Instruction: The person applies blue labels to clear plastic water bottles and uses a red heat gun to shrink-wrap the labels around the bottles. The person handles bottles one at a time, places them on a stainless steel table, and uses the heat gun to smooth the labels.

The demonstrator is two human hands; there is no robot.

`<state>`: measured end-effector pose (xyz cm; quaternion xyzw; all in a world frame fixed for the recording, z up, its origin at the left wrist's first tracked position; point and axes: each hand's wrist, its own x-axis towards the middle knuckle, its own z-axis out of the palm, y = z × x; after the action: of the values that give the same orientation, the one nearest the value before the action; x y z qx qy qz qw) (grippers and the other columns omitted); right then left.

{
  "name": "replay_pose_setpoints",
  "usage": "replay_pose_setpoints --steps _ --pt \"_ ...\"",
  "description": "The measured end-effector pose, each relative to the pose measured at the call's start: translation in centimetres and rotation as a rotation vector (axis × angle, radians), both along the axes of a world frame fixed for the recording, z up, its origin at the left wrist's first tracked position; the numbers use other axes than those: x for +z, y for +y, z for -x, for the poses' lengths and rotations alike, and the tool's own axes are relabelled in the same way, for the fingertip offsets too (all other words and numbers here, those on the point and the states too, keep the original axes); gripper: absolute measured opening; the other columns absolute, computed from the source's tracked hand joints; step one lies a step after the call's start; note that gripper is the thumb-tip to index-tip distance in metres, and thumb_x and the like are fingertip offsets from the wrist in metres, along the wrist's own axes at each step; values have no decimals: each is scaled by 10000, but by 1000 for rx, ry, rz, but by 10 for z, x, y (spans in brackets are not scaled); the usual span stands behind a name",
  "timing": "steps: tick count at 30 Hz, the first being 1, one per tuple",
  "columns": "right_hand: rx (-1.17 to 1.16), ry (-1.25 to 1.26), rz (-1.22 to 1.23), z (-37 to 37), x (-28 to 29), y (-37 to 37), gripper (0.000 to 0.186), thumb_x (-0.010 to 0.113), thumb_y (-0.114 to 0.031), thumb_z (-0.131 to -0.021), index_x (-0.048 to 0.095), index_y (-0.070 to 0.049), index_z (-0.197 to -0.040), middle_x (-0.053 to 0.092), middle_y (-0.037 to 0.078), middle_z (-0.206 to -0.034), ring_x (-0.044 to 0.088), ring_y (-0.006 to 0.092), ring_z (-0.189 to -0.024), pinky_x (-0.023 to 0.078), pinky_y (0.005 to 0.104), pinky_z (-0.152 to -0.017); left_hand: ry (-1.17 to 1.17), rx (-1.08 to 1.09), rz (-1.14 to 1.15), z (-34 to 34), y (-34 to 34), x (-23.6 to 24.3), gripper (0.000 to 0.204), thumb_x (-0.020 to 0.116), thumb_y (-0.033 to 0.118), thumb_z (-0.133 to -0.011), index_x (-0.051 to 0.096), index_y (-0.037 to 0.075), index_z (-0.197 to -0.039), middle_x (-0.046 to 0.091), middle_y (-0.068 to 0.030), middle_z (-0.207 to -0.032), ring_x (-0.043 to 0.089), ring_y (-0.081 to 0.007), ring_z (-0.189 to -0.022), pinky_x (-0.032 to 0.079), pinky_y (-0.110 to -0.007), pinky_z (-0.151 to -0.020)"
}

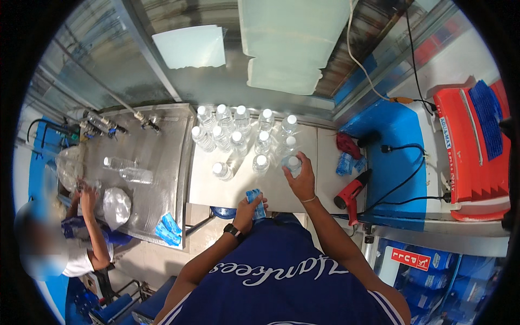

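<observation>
My right hand (303,185) is closed round the neck and shoulder of a clear plastic bottle (291,163) with a white cap, which appears to be upright at the table's right side. Close to the table's front edge, my left hand (245,213) grips a small bunch of blue printed plastic labels (253,194), partly hidden by the fingers. Several similar capped bottles (236,140) stand in loose rows beyond my hands. One bottle (222,171) stands nearer, to the left, and another (261,164) stands between it and the held one.
A red heat gun (352,196) lies at the right, near more blue labels (345,164) and cables. On the left, a steel counter (149,197) holds lying bottles (135,174), a plastic bag (117,207) and labels (169,229). A co-worker's hands (86,197) are there.
</observation>
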<state>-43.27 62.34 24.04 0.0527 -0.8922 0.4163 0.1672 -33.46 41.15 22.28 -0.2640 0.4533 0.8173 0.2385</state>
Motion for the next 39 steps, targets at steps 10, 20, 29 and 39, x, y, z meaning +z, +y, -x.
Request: replay_pose_setpoints --steps 10,20,29,39 --pt "-21 -111 126 -43 -24 28 703 843 -253 -886 499 5 -1441 643 178 -1248 652 281 -1104 525 387 -996 176 77 -24 -7 22 22 333 638 105 -1029 576 -27 -1329 730 -138 -1187 732 -217 -1013 609 -360 -901" --pt "232 -743 586 -73 2 47 268 747 -247 -992 678 -20 -1116 707 30 -966 657 100 -878 553 288 -788 339 78 195 -4 86 33 249 809 96 -922 696 30 -1134 764 -47 -1021 703 -110 -866 566 -280 -769" --pt "36 -773 984 -32 40 71 216 736 -233 -1001 678 -26 -1026 671 0 -937 658 96 -860 564 276 -732 253 150 84 5 92 36 419 730 348 -1004 615 30 -1251 722 -92 -997 699 -175 -842 588 -327 -777" --pt "384 -18 -463 96 65 31 230 790 -205 -863 655 -93 -1012 715 88 -1029 692 318 -931 470 463 -826 198 106 15 17 62 39 308 724 289 -1014 624 53 -1184 715 -71 -983 693 -156 -853 588 -316 -776"
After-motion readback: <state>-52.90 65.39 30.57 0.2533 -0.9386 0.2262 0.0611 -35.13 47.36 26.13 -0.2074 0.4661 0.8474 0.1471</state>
